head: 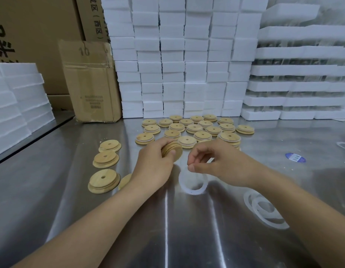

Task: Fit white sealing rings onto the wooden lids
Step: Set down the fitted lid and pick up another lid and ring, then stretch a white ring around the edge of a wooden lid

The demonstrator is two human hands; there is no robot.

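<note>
Two bare arms reach over the shiny metal table (pixel 57 200). The left hand (pixel 156 165) has its fingers curled round one wooden lid (pixel 172 151), held up on its edge, and the right hand (pixel 212 163) pinches the top of a white ring (pixel 195 191) just beside that lid. More rings (pixel 247 200) lie to the right, plain lids (pixel 105 159) lie to the left, and many lids (pixel 195 128) sit at the back.

Left hand (pixel 155 163) curled, gripping — right hand (pixel 214 163) pinching
</note>
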